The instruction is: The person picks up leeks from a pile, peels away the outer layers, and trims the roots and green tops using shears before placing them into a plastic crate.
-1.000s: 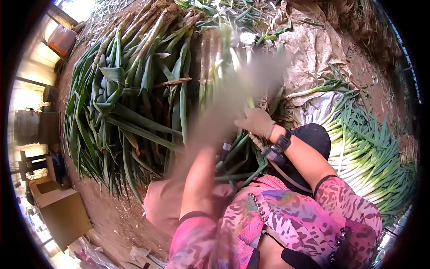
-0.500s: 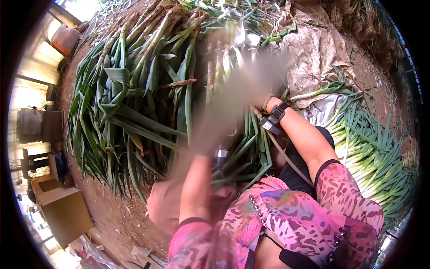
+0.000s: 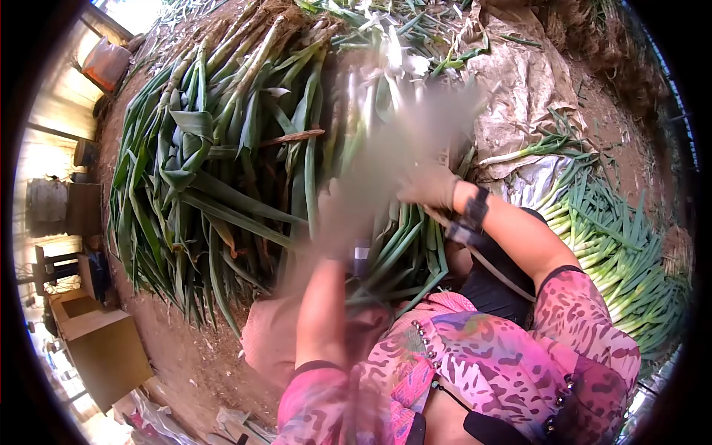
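A grey-brown smear over the middle of the view blurs both hands. My left hand (image 3: 326,211) is by the right side of the big pile of long green onions (image 3: 245,148); its fingers are too blurred to read. My right hand (image 3: 430,184), in a pale glove, is at chest height in front of me, with its fingers lost in the smear. Just below it runs a thin tan hose-like cord (image 3: 493,271) that slants down to my lap. Green leaves (image 3: 404,248) hang beneath both hands, and whitish stalks (image 3: 389,55) show beyond them.
Cleaned green onions with white stems (image 3: 593,245) lie in a row at my right. A crumpled tan sheet (image 3: 523,96) covers the ground beyond. Rooty bundles (image 3: 623,44) stand at the far right. To the left is a cardboard box (image 3: 104,348) on the dirt floor.
My right hand has come out from behind the smear, its wrist shifting slightly right and down. The cord has swung with it. My left forearm has barely moved.
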Action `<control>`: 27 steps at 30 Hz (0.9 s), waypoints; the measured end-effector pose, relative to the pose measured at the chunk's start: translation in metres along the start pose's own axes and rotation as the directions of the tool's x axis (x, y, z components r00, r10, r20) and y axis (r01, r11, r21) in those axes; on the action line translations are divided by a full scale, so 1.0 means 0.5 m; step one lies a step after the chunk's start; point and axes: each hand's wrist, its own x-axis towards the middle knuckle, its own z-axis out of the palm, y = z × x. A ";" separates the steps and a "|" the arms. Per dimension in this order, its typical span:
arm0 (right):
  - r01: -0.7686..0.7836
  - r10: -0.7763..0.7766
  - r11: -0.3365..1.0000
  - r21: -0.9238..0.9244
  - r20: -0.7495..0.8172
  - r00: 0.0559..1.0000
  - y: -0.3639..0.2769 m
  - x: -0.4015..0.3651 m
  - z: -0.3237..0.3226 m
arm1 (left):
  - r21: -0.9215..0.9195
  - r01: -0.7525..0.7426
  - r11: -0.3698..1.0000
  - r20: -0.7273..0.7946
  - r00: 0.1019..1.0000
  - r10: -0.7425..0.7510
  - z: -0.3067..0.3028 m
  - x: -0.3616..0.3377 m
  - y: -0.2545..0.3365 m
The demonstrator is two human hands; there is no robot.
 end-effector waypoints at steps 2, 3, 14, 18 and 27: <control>-0.168 0.175 0.983 -0.073 0.109 0.979 -0.065 -0.087 -0.053 | -0.140 0.190 0.972 0.008 0.982 -0.191 0.003 0.005 -0.008; -0.188 0.191 0.981 -0.038 0.101 0.976 -0.043 -0.114 -0.047 | -0.002 0.178 0.984 -0.003 0.984 -0.178 0.003 0.006 -0.024; -0.090 0.090 0.971 0.221 0.013 0.996 -0.152 -0.190 -0.010 | 0.567 0.401 0.719 0.124 0.822 -0.556 0.063 0.048 -0.111; -0.130 0.137 0.962 0.238 -0.014 0.990 -0.133 -0.177 0.023 | 0.400 0.181 0.899 0.304 0.899 -0.316 -0.006 0.010 0.010; -0.178 0.182 0.961 0.209 0.002 0.983 -0.136 -0.106 0.022 | 0.313 0.019 0.950 0.275 0.955 -0.110 0.024 -0.009 -0.017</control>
